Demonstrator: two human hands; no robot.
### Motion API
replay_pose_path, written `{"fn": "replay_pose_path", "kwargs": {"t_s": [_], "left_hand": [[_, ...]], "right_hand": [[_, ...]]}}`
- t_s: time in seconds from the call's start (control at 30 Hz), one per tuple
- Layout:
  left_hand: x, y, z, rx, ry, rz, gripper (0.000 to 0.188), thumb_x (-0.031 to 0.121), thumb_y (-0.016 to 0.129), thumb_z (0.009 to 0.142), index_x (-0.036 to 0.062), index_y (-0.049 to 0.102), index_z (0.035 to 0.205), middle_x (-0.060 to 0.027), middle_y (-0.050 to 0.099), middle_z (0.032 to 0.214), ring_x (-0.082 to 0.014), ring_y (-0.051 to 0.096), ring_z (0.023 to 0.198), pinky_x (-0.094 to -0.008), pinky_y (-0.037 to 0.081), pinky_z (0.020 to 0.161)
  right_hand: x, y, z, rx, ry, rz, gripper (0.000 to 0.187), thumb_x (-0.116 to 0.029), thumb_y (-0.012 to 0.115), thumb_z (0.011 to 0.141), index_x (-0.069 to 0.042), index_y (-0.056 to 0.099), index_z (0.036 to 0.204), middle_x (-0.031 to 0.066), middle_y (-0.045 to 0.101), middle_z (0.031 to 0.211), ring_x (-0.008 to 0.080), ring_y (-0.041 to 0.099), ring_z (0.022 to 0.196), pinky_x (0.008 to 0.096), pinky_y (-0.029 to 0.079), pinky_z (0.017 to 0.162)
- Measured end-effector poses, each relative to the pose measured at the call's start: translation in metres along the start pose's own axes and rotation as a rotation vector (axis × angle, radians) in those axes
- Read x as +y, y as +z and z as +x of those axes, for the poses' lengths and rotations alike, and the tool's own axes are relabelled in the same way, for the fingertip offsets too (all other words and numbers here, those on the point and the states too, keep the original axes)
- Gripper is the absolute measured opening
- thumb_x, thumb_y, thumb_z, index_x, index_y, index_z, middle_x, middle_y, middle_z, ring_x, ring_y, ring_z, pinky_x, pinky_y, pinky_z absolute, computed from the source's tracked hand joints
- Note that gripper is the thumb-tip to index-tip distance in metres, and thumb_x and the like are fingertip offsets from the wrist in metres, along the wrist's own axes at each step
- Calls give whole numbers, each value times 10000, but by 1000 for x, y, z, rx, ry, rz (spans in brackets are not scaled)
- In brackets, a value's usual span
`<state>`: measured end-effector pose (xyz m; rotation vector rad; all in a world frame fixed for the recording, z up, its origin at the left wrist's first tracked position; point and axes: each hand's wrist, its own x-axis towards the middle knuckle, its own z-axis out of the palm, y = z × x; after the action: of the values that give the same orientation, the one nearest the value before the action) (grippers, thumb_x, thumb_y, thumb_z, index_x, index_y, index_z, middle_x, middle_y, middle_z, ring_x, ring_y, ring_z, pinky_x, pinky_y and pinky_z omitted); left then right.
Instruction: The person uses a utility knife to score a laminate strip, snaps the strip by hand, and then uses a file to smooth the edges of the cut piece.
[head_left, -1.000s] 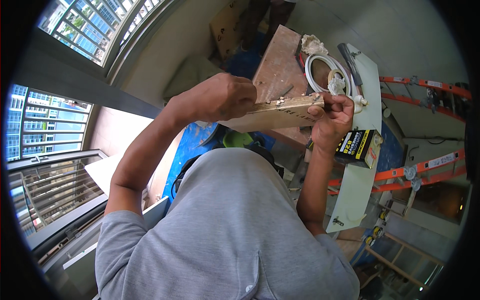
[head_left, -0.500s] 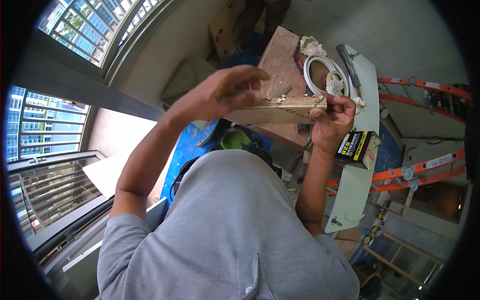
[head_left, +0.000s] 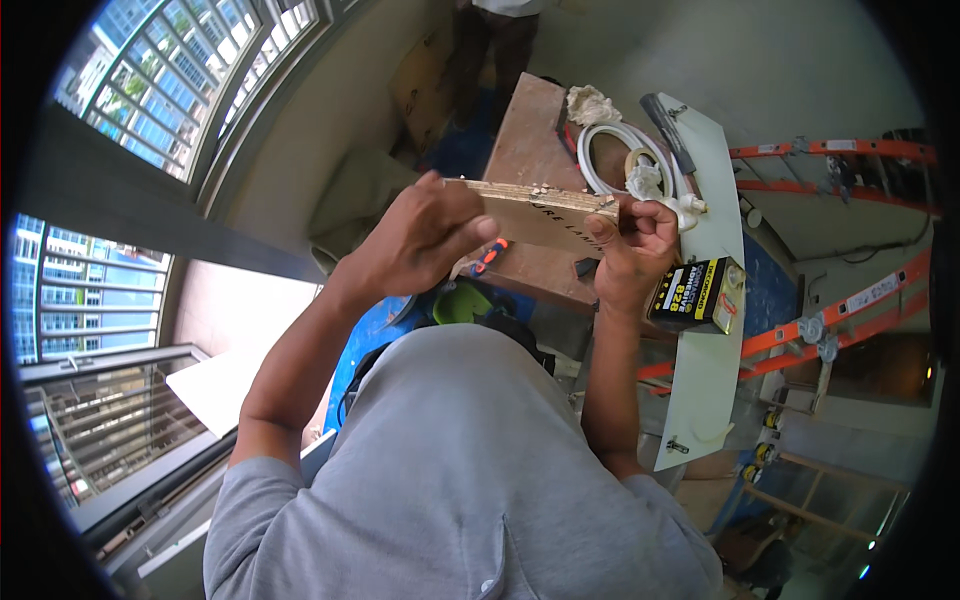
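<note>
A piece of plywood (head_left: 545, 218) is held up in front of me, its layered edge upward and its printed face toward me. Small pale crumbs (head_left: 540, 190) lie along that rough edge. My left hand (head_left: 425, 232) is closed at the board's left end, thumb toward the printed face; its fingertips are partly hidden. At the other end, my right hand (head_left: 638, 250) pinches the corner between thumb and fingers. Beyond and below the board is a brown worktable (head_left: 520, 130), partly covered by it from this view.
On the worktable are a white coiled hose (head_left: 588, 150) and a crumpled cloth (head_left: 592, 106). A black-and-yellow adhesive can (head_left: 698, 298) stands on a pale panel (head_left: 700, 385) to the right. Orange ladders (head_left: 850, 300) stand beyond it. Another person's legs (head_left: 480, 50) show at the back.
My left hand has come down from above the board's edge and closed at its left end. The board has tilted so more of its printed face shows. My right hand keeps its hold.
</note>
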<state>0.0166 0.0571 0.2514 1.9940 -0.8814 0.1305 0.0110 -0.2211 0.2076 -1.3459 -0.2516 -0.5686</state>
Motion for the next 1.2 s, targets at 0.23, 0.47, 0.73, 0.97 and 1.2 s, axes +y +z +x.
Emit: {"fn": "replay_pose_path", "kwargs": {"t_s": [0.23, 0.47, 0.73, 0.97, 1.2], "left_hand": [[13, 18, 16, 151, 78, 89, 237, 145, 682, 940, 33, 616, 1138, -141, 569, 1047, -360, 546, 1003, -456, 417, 903], [10, 20, 54, -32, -66, -56, 272, 111, 697, 927, 5, 696, 1178, -145, 636, 1031, -311, 617, 1025, -408, 496, 897], [16, 36, 40, 113, 155, 49, 104, 77, 683, 915, 4, 692, 989, -134, 604, 897, -334, 587, 924, -414, 463, 872], [24, 21, 4, -6, 1, 137, 118, 93, 690, 901, 17, 632, 970, -141, 549, 930, -348, 533, 953, -451, 419, 905], [13, 22, 24, 294, 18, 251, 365, 24, 711, 874, 43, 680, 1237, -127, 629, 1051, -329, 593, 997, -429, 486, 884]], "right_hand": [[-5, -5, 3, 34, -49, 20, 553, -24, 921, 770, -53, 508, 1137, 138, 703, 1061, 172, 690, 944, 306, 590, 838], [-10, -8, -5, -69, -82, -4, 568, 5, 923, 750, -52, 513, 1139, 180, 708, 1112, 204, 708, 998, 329, 594, 871], [-4, -5, -14, -2, -40, 8, 567, -18, 931, 753, -52, 512, 1132, 154, 710, 1108, 186, 696, 1000, 317, 576, 892], [2, -2, -2, 46, -28, 6, 554, -14, 924, 767, -45, 512, 1136, 152, 710, 1083, 176, 694, 966, 318, 582, 887], [1, 24, 3, 9, -49, 55, 554, -11, 917, 770, -47, 513, 1147, 143, 723, 1053, 165, 698, 887, 286, 578, 799]]}}
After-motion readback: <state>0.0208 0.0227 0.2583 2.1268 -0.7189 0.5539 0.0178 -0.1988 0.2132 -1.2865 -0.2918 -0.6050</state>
